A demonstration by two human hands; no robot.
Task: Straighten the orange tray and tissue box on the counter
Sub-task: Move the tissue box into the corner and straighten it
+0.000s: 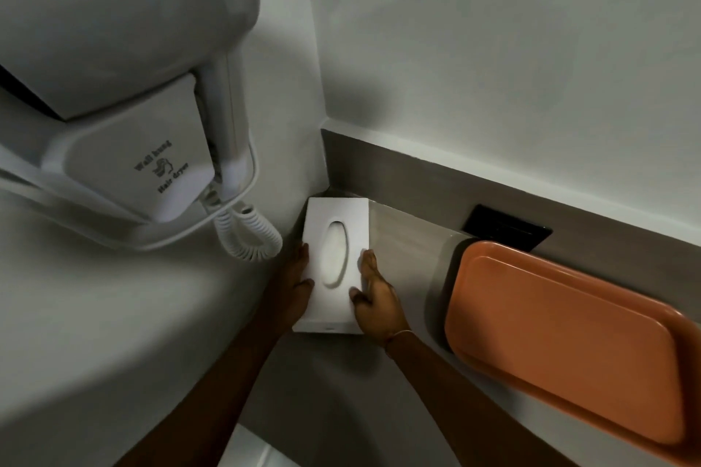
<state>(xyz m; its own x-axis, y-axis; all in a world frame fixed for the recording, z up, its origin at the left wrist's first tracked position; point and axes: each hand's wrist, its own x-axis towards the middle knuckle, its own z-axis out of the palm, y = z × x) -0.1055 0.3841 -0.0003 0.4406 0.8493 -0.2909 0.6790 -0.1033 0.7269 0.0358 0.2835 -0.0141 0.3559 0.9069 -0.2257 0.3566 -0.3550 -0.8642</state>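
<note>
A white tissue box (337, 216) with an oval slot lies flat in the counter's far left corner, its long side running away from me. My left hand (297, 277) presses against its left side and my right hand (373, 296) grips its right side near the front end. Both hands hold the box between them. The orange tray (561, 337) lies empty on the counter to the right, apart from the box and from both hands, its long side along the back wall.
A white wall-hung hair dryer (125, 87) with a coiled cord (248, 235) hangs at the left, close above the box. A black socket plate (508, 227) sits in the grey backsplash behind the tray. Grey counter (409, 250) shows between box and tray.
</note>
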